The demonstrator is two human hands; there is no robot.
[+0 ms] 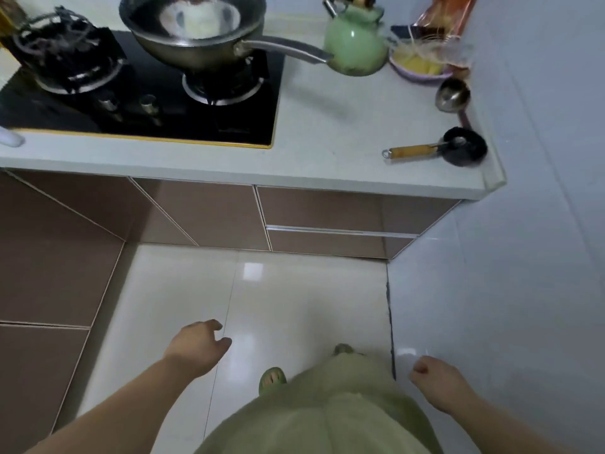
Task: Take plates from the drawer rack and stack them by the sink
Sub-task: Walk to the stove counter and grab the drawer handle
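Observation:
No plates, rack or sink show in the head view. Brown drawer fronts [340,239] under the counter are closed, to the right below the countertop. My left hand [196,347] hangs over the floor with fingers loosely curled and holds nothing. My right hand [435,381] is low at the right near the tiled wall, fingers curled in, with nothing in it.
A white counter [327,132] carries a black gas hob [137,103] with a steel pan [196,31], a green kettle [355,47], a purple bowl [415,65], a ladle [453,95] and a small black pan [461,147]. Brown cabinets [49,257] line the left. A tiled wall [523,257] closes the right.

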